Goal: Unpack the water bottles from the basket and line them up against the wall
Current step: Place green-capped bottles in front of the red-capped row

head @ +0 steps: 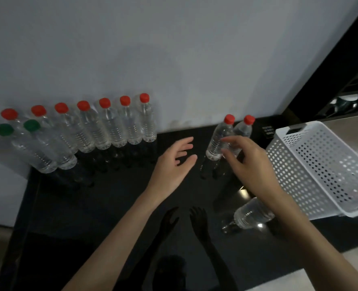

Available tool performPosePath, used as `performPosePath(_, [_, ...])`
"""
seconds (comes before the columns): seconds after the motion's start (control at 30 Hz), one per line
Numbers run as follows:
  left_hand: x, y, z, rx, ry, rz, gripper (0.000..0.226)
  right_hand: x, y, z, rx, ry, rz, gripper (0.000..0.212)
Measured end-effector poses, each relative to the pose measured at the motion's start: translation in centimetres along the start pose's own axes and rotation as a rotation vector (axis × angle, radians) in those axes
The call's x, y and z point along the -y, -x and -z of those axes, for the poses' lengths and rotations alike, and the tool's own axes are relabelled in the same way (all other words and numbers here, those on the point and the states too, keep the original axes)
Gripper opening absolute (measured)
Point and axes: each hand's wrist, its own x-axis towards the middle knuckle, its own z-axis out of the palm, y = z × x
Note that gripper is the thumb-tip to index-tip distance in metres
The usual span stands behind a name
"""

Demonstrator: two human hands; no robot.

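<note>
In the head view I see two red-capped bottles (218,141) standing on the black counter (89,206) between the row (110,127) at the wall (173,49) and the white basket (320,164), and my right hand (249,164) touches the nearer one with loose fingers, while my left hand (173,162) is spread and holds nothing. I judge them full, so rather heavy, smooth and a little soft when squeezed; I would take each at the ribbed middle. One more bottle (251,213) lies on the counter under my right forearm, so I could knock it.

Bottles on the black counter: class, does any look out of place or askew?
Yes. One water bottle sits low under the right forearm, far from the wall. Two green-capped bottles stand in front of the red-capped row, breaking the single line.
</note>
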Motion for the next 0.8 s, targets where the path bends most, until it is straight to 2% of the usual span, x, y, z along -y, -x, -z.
performPosePath(0.13, [-0.5,1.3,-6.0,0.064,-0.033,0.028,0.045,-4.7,2.8,3.3,0.021,0.033,-0.009,0.031])
performPosePath(0.27, [0.9,2.1,-11.6,0.175,-0.098,0.137,0.053,-8.8,6.1,4.9,0.108,0.075,-0.048,0.031])
performPosePath(0.43, [4.5,3.3,-17.4,0.326,-0.263,0.243,0.067,-11.2,9.6,5.2,0.164,0.222,-0.094,0.044])
performPosePath(0.5, [5.3,3.6,-19.2,0.362,-0.242,0.283,0.068,-11.7,10.2,5.1,0.208,0.274,-0.085,0.043])
performPosePath(0.67, [6.9,4.1,-21.9,0.301,-0.129,0.357,0.067,-12.5,10.1,4.5,0.241,0.096,-0.084,0.03])
performPosePath(0.8, [6.9,4.2,-21.7,0.258,-0.104,0.351,0.062,-12.2,8.9,3.6,0.257,0.039,-0.061,0.029])
